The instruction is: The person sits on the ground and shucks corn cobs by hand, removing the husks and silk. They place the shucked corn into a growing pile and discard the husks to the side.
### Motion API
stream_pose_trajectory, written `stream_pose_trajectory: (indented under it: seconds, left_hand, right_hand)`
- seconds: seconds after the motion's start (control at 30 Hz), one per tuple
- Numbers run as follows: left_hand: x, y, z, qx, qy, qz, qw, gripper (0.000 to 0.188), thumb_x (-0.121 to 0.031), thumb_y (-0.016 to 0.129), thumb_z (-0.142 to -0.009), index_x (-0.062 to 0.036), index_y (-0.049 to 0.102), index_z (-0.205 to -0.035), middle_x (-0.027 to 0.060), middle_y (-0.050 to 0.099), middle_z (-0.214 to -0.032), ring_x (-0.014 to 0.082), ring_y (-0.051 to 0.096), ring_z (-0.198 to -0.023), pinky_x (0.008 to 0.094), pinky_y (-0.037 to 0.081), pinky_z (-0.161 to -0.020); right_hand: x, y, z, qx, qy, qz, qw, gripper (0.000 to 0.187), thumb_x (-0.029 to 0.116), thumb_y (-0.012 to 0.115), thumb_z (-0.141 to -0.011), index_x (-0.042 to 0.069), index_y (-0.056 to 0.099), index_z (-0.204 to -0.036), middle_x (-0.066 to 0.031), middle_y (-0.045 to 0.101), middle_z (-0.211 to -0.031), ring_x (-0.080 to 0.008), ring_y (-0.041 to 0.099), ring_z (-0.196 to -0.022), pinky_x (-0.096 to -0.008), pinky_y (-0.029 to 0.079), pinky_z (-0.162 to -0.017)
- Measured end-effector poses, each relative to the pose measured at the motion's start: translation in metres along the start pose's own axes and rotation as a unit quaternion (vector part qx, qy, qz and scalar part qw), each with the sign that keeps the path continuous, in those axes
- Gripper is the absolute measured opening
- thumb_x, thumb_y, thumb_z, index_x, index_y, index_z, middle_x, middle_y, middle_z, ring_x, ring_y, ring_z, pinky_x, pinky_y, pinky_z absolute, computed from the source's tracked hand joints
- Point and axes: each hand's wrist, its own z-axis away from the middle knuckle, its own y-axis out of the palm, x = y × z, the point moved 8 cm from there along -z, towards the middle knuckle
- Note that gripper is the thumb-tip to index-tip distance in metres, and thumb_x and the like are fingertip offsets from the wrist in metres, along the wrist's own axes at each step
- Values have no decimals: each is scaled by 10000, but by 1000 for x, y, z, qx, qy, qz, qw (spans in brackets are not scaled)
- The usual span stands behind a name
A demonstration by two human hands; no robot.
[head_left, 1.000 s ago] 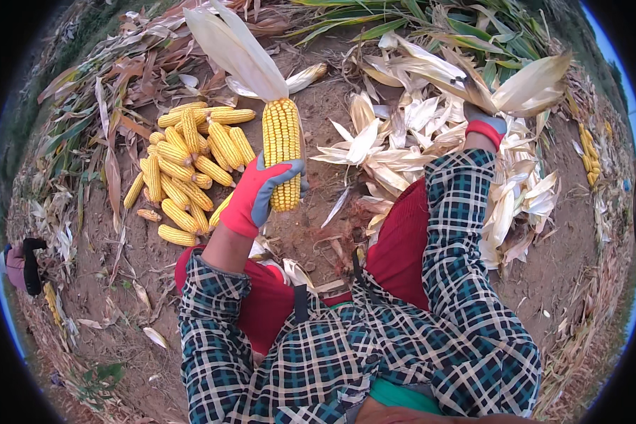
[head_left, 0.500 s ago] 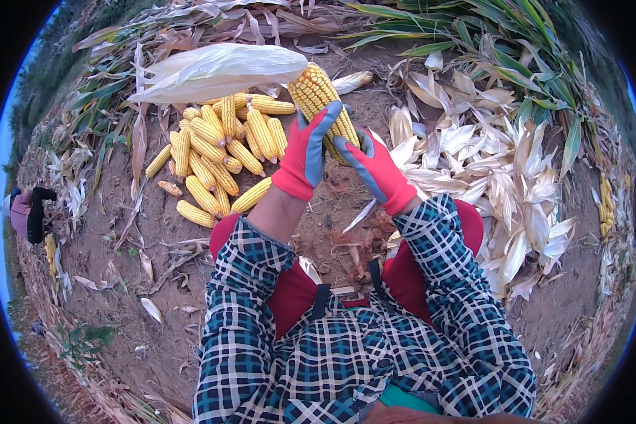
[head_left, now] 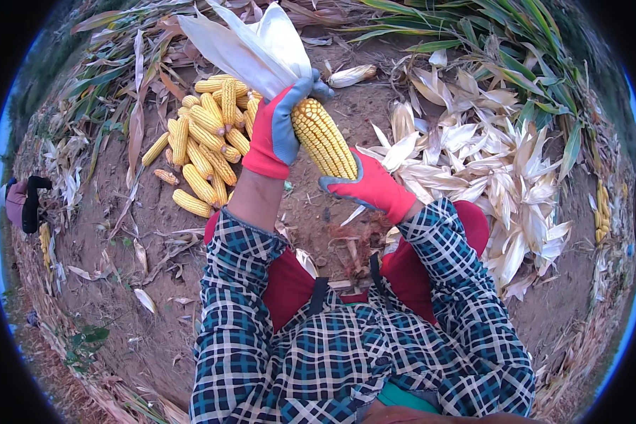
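Note:
An ear of corn (head_left: 324,140) with bare yellow kernels is held up in front of me, tilted with its lower end toward my right. My right hand (head_left: 374,185), in a red and grey glove, is closed around that lower end. Pale husk leaves (head_left: 265,53) fan out beyond the ear's upper end. My left hand (head_left: 281,127), gloved alike, is closed around the husk where it meets the ear. Left of my left hand lies a pile of husked corn ears (head_left: 206,134) on the soil.
A heap of dry stripped husks (head_left: 502,177) spreads at the right. Green and dry corn stalks (head_left: 502,42) line the far side. One ear in pale husk (head_left: 352,75) lies beyond my hands. Another person (head_left: 25,203) is at the far left. More ears (head_left: 602,212) lie at the right rim.
My left hand has moved from the ear's kernels up to the husk, which now points away from me and fans wider. My right hand has slid round the ear's lower end.

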Motion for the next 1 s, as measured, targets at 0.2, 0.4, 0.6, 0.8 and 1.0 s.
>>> stream_pose_trajectory:
  seconds: [0.2,0.4,0.6,0.8,1.0]
  left_hand:
    - [45,-1,11,-103,-75,-25,991,351,-206,670,-866,-46,565,-1160,51,612,-1011,134,605,-924,287,485,-808]
    - [65,1,18,-115,-132,41,984,329,-191,702,-830,-76,588,-1116,17,614,-943,126,611,-887,282,489,-781]
    - [49,31,36,27,-197,107,974,414,-341,547,-903,1,555,-1135,133,637,-953,248,647,-845,368,531,-775]
    - [76,73,77,163,-360,143,907,492,-401,543,-875,17,546,-1135,161,638,-973,272,657,-808,386,559,-711]
    - [120,74,94,160,-431,62,886,598,-519,523,-890,-31,501,-1235,139,631,-1028,232,647,-874,363,538,-779]
  right_hand:
    - [13,-25,2,-188,18,287,939,744,442,779,-664,45,474,-1214,-134,633,-984,-281,639,-904,-390,493,-750]
    - [24,-17,8,-203,-119,281,930,704,376,738,-757,-4,439,-1270,-153,614,-1029,-238,627,-921,-347,505,-732]
    - [11,-68,-8,-115,-49,-44,991,415,227,570,-937,-21,491,-1261,-92,620,-1094,-136,577,-1023,-293,463,-902]
    - [69,-85,-2,-264,-289,59,918,355,161,562,-919,3,541,-1236,-99,575,-1207,-184,536,-1112,-302,405,-966]
    - [42,-123,11,-368,-251,12,895,268,148,587,-919,-15,578,-1131,-91,676,-955,-170,631,-868,-296,484,-766]
